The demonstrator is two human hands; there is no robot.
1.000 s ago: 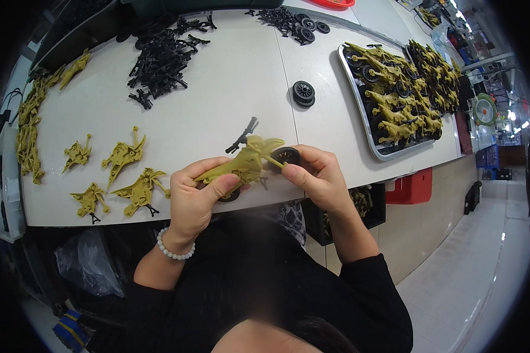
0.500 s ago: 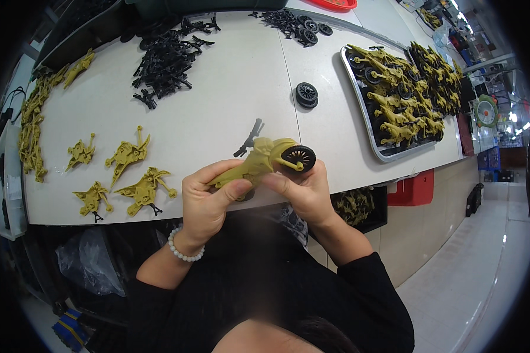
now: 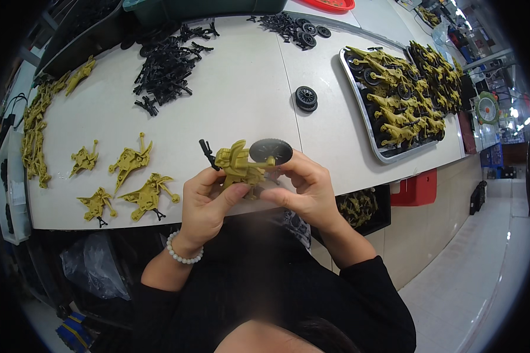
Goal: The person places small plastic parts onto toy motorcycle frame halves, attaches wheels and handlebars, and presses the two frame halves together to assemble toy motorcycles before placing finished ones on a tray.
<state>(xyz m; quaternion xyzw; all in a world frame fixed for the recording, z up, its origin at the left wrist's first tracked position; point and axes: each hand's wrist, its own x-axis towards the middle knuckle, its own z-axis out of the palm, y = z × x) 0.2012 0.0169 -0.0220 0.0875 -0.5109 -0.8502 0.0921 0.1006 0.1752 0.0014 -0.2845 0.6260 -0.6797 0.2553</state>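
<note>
Between my two hands is a yellow plastic toy motorcycle (image 3: 235, 165), tilted above the table's near edge. It has a black wheel (image 3: 271, 152) at its right end and a black handlebar piece (image 3: 207, 154) at its left. My left hand (image 3: 209, 200) is closed on the body, thumb in front. My right hand (image 3: 305, 191) holds the wheel end; its fingers curl partly behind the wheel, and the thumb lies along the lower side. To the left on the white table (image 3: 235, 88) lie several loose yellow motorcycle bodies (image 3: 131, 162), two with black pieces fitted.
Black handlebar parts (image 3: 165, 73) form a pile at the back. Two stacked black wheels (image 3: 306, 98) lie beyond my right hand. At the right is a metal tray (image 3: 368, 126) of toy motorcycles. More yellow parts (image 3: 35, 141) line the left edge; a red bin (image 3: 415, 189) sits below.
The toy motorcycle has been turned in my hands, its wheel shifting left and up to show more of its face. My right hand's grip has loosened and shifted toward the wheel end.
</note>
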